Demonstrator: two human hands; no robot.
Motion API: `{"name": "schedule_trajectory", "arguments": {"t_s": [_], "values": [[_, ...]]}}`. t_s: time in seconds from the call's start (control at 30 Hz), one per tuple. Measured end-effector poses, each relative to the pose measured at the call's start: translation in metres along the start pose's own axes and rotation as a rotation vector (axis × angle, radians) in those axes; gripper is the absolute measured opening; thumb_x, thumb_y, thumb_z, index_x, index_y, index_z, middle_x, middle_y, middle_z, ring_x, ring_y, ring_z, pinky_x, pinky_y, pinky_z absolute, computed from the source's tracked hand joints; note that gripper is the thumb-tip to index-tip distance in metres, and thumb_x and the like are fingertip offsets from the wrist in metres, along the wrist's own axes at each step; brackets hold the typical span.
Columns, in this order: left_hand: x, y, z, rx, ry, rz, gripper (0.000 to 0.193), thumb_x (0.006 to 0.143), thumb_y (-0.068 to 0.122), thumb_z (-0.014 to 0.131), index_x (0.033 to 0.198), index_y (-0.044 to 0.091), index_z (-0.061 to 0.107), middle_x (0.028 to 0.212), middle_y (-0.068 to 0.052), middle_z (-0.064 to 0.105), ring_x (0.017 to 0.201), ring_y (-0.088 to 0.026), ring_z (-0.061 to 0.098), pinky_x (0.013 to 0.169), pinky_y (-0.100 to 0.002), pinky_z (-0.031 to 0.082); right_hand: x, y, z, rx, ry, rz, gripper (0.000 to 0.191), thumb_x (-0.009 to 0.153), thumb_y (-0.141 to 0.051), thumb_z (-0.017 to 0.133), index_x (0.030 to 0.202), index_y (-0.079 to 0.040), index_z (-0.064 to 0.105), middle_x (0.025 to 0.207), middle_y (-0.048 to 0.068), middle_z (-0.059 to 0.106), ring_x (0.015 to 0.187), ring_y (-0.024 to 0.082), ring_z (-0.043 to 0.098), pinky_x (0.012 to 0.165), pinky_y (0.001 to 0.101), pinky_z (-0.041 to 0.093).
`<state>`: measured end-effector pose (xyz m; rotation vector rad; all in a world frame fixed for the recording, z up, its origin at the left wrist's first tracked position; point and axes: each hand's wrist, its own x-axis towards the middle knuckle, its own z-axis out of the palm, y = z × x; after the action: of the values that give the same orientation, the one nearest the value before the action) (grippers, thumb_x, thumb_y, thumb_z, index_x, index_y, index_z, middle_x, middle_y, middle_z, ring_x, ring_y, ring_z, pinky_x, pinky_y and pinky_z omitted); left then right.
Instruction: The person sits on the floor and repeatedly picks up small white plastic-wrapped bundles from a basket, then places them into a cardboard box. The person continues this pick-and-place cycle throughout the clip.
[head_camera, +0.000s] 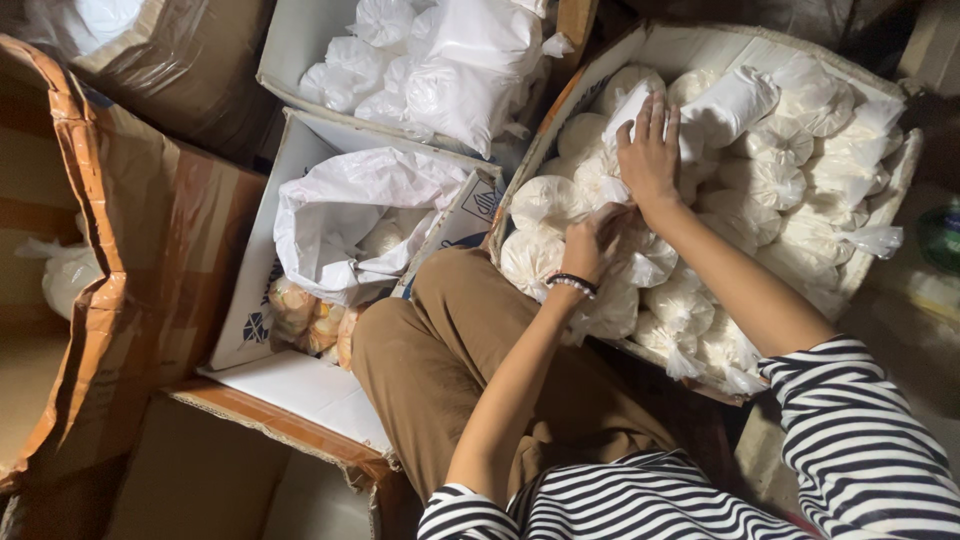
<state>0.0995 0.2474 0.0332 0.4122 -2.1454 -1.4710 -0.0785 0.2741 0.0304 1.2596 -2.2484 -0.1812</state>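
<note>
Both hands work in the full box (880, 215) of tied white bags (770, 180): left hand (592, 245) closed on one bag, right hand (650, 150) flat and open on another. Box looks nearly full; packing seems almost done.

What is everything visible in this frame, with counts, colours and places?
Big carton: one, brown with white lining, upper right, packed with bags.
Tied bags: many, too many to count, clear plastic with whitish contents, filling the big carton.
White sacks: several, in top-centre box.
Middle box: one, white, holding a crumpled white liner and orange-tinted bags.
Brown cartons: at left and bottom.
Beaded bracelet: dark and white, on left wrist.
Left hand: curled on a bag, front of big carton.
Right hand: flat on bags further in.
</note>
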Motion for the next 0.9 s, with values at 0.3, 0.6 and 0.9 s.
{"name": "schedule_trajectory", "arguments": {"t_s": [0.3, 0.6, 0.9], "values": [[0.0, 0.026, -0.005, 0.086, -0.002, 0.104, 0.055, 0.101, 0.002, 0.061, 0.151, 0.024, 0.052, 0.111, -0.015, 0.073, 0.099, -0.035, 0.071, 0.089, -0.044, 0.056, 0.005, -0.001, -0.001, -0.087, -0.024, -0.019, 0.037, 0.103, -0.026, 0.052, 0.127, -0.002, 0.067, 0.154, 0.034, 0.048, 0.155, 0.048, 0.031, 0.126, 0.0647, 0.016], [-0.004, 0.028, -0.004, 0.239, -0.008, 0.149, 0.056, 0.094, 0.003, 0.062, 0.146, 0.025, 0.058, 0.124, -0.012, 0.068, 0.103, -0.035, 0.069, 0.089, -0.043, 0.057, 0.006, -0.001, 0.0, -0.06, -0.052, -0.038, 0.038, 0.104, -0.025, 0.05, 0.129, -0.001, 0.067, 0.153, 0.034, 0.049, 0.154, 0.048, 0.032, 0.126, 0.0662, 0.015], [0.027, 0.031, 0.004, 0.212, 0.096, 0.171, 0.016, 0.094, 0.014, 0.068, 0.109, 0.016, 0.075, 0.103, -0.008, 0.07, 0.089, -0.031, 0.071, 0.077, -0.04, 0.058, 0.009, -0.002, -0.003, -0.089, 0.012, -0.04, 0.033, 0.108, -0.026, 0.052, 0.122, 0.001, 0.067, 0.145, 0.034, 0.053, 0.152, 0.051, 0.036, 0.125, 0.0705, 0.013]]}}
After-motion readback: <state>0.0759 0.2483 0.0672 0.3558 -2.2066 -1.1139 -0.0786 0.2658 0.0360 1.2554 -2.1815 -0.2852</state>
